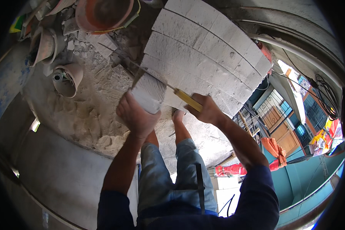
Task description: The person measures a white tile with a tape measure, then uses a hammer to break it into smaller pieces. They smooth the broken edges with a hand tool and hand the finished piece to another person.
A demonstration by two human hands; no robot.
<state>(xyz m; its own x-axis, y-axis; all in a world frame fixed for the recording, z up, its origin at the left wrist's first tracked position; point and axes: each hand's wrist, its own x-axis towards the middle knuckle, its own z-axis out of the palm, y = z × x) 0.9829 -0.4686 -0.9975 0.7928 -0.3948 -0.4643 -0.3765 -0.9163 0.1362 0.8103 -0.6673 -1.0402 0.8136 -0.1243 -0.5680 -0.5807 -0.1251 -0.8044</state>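
Note:
My left hand (138, 117) is closed around the near end of a pale grey-white block (150, 92), which looks like lightweight concrete. Fine lines score the block's darker upper face. In my right hand is the yellow handle of a long, thin-bladed tool (188, 100), fingers wrapped round it. Its narrow blade reaches up and left across the far end of the block, seen almost edge-on. Whether it is a saw or a knife I cannot make out. The fingertips of my left hand are partly hidden behind the block.
Rows of large white blocks (203, 46) with dark joints lie just beyond my right hand. A reddish basin (103, 15) and a pale bucket (73, 76) stand at the far left near broken rubble (84, 44). Pale dust (88, 119) covers the floor. Cables (326, 96) hang at right.

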